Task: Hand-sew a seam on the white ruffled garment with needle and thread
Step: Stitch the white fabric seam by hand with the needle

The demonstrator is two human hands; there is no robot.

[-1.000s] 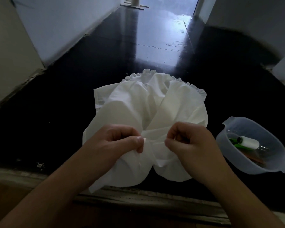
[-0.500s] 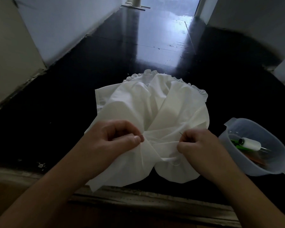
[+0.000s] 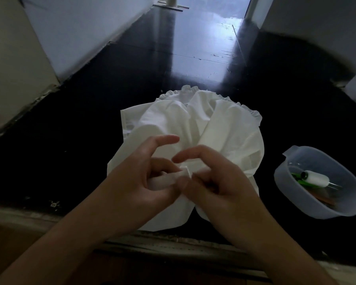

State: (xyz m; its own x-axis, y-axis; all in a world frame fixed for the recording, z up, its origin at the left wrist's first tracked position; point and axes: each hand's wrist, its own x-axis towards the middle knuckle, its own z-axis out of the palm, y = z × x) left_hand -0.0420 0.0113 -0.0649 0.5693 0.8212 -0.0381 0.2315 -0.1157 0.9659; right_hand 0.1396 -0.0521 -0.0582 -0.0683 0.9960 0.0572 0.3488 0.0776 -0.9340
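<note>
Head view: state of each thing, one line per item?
white ruffled garment: bunched on the dark floor, near edge lifted and folded between both hands.
left hand: pinches the fold, index finger raised.
right hand: pinches the fold, index finger extended.
needle: cannot make it out.
plastic tub: upright, no lid, on the floor beside the garment.
thread spool: lying on its side in the tub.

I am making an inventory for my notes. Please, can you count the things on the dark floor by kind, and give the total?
White garment: 1
Clear plastic tub: 1
White thread spool, in the tub: 1
Green item in the tub, kind unclear: 1
Total: 4
</note>
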